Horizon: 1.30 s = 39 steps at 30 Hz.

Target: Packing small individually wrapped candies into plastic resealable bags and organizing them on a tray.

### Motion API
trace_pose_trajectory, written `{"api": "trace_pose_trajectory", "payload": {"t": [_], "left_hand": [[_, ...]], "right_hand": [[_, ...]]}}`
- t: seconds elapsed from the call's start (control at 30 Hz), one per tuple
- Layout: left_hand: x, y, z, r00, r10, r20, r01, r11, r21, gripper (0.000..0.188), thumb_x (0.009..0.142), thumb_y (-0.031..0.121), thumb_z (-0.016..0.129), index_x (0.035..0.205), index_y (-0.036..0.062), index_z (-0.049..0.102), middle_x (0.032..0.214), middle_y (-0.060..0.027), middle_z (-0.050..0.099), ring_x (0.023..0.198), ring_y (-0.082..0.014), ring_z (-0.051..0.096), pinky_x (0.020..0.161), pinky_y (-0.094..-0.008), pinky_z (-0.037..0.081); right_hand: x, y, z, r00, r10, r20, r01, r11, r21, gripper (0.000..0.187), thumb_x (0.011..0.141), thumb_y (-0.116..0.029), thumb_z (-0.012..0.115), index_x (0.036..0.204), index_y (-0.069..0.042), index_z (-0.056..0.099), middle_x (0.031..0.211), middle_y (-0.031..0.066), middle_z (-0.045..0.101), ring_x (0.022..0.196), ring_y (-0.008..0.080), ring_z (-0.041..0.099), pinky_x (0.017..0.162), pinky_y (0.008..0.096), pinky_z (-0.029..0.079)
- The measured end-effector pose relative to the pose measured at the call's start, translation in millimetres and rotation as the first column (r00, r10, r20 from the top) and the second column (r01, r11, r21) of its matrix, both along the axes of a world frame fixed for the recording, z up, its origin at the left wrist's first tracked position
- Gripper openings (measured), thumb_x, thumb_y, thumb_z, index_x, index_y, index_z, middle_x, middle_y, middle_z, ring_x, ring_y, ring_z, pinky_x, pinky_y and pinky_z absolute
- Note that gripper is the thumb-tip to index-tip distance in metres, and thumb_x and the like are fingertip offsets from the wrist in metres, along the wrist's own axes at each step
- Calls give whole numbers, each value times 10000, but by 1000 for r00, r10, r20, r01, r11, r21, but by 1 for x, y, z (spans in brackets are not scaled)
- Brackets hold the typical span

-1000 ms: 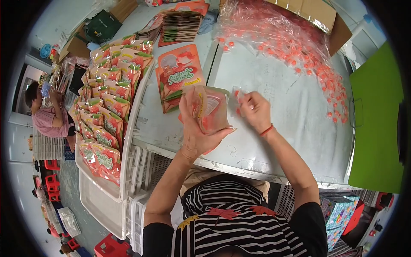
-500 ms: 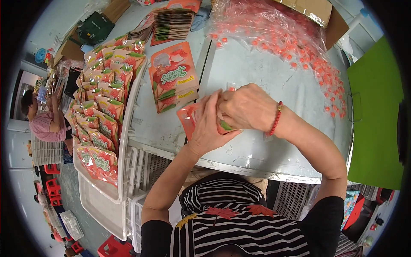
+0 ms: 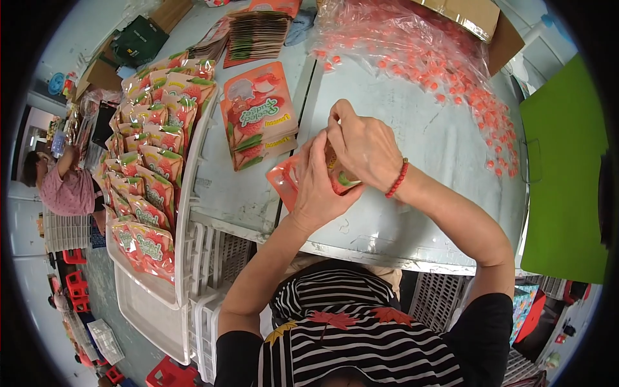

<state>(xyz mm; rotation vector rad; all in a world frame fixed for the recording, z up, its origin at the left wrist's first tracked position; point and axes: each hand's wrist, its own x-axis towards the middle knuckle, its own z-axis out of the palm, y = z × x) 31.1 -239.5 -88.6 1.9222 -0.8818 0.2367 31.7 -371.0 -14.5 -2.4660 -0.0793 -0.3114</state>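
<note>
Over the table's near side, my left hand (image 3: 314, 193) is wrapped round a red-and-pink printed pouch (image 3: 282, 178), thumb on its near side and fingers on its far side. Bent and drawn together, the fingers of my right hand (image 3: 369, 147) are at the pouch's upper end. Whatever they may pinch is hidden. A red bead bracelet (image 3: 400, 179) circles my right wrist. Just left of my hands lie a few flat pouches (image 3: 255, 109) of the same print, overlapping on the table.
Small wrapped red pieces (image 3: 487, 122) spill from a clear plastic bag (image 3: 412, 39) at the far right. Plump pouches (image 3: 151, 164) fill a white tray (image 3: 193, 171) on the left. A pouch stack (image 3: 258, 35) stands at the back. Another person (image 3: 68, 187) is far left.
My right hand has lifted slightly and turned over the pouch, its knuckles now higher. My left hand keeps its hold. The person at far left has raised an arm.
</note>
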Motion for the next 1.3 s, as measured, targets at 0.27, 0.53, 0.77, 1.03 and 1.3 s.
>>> {"api": "trace_pose_trajectory", "payload": {"t": [0.27, 0.53, 0.77, 1.03, 1.3], "left_hand": [[4, -1, -12, 999, 49, 2, -49, 997, -68, 1073, 579, 202, 841, 1378, -19, 158, 1285, -244, 377, 1173, -401, 374, 966, -487, 334], [10, 3, 4, 988, 2, -152, -41, 967, -253, 1017, 566, 99, 844, 1352, 2, 206, 1258, -173, 401, 1100, -313, 460, 923, -424, 401], [8, 37, 20, 995, 74, -70, -91, 952, -292, 1087, 589, 52, 831, 1404, 31, 112, 1327, -169, 338, 1162, -249, 443, 942, -354, 426], [7, 79, 32, 982, 176, -72, -190, 935, -300, 1240, 620, -56, 765, 1434, 127, -152, 1428, -225, 236, 1277, -325, 381, 1041, -451, 369], [-3, 80, 39, 960, 229, -160, -266, 925, -271, 1227, 613, -36, 788, 1438, 92, -112, 1421, -222, 244, 1281, -310, 373, 1051, -443, 357]], "right_hand": [[-11, 7, -9, 981, 120, -153, -69, 951, 301, 245, 966, -236, 374, 1045, -32, 484, 834, 206, 619, 768, 374, 618, 718, 445, 470], [-19, -20, 4, 986, -29, 161, -13, 969, 249, 312, 974, -220, 341, 1140, -33, 527, 1101, 143, 586, 831, 306, 604, 846, 406, 427], [-91, -63, -105, 981, -151, 121, 152, 988, 4, 428, 897, -289, 528, 1222, -13, 486, 1275, 188, 479, 1138, 338, 478, 983, 428, 341], [-74, -27, -135, 966, -191, 172, 220, 960, -174, 835, 696, -512, 718, 1351, -102, 403, 1399, 268, 271, 1270, 500, 250, 997, 605, 240], [10, 7, -140, 979, -74, 191, 131, 943, -305, 477, 766, -424, 676, 1133, -128, 610, 1345, 197, 389, 1235, 455, 316, 924, 561, 310]]}}
